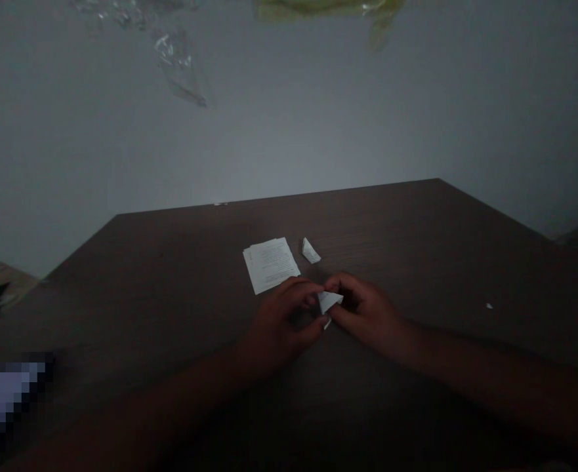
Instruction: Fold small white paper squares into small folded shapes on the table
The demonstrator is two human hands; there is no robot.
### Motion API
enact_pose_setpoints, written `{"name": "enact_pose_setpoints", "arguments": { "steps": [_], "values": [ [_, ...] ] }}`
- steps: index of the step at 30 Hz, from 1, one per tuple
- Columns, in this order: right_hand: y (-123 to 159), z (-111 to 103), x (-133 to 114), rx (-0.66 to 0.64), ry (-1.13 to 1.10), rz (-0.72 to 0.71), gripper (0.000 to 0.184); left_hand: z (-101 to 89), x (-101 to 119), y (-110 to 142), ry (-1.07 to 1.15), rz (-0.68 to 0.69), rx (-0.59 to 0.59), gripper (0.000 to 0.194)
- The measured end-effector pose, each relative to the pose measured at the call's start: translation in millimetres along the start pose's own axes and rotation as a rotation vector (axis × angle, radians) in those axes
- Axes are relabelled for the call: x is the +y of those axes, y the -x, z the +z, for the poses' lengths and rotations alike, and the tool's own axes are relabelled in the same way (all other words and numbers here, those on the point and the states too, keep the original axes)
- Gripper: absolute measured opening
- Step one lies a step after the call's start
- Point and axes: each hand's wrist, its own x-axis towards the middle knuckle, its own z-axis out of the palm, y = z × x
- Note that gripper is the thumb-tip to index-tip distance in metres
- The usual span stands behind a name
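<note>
Between my two hands is a small folded piece of white paper (pixel 330 301), pointed in outline. My left hand (pixel 283 321) pinches its left side, thumb below and fingers above. From the right, my right hand (pixel 365 314) grips the other side with thumb and fingers closed on it. Just beyond my left fingers lies a stack of printed paper squares (pixel 271 263), its near corner close to that hand. A second folded paper piece (pixel 311 251) rests on the table to the right of the stack. The dim light hides the finer folds.
The dark wooden table (pixel 195 242) reaches back to a pale wall (pixel 289 131). A pixelated device-like object (pixel 8 400) lies at the left edge. One tiny white scrap (pixel 489 306) is on the right side. Clear plastic (pixel 178 62) hangs on the wall.
</note>
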Motion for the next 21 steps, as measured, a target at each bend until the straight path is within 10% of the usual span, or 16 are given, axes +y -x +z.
{"name": "enact_pose_setpoints", "arguments": {
  "steps": [7, 21],
  "values": [
    [-1, -6, 5, -0.058, -0.195, 0.075, 0.027, 1.7, -8, -2, 0.268, -0.187, -0.014, 0.036],
    [-4, -22, 5, -0.149, -0.312, 0.233, 0.038, -0.3, -22, -2, 0.381, -0.073, -0.088, 0.033]
  ]
}}
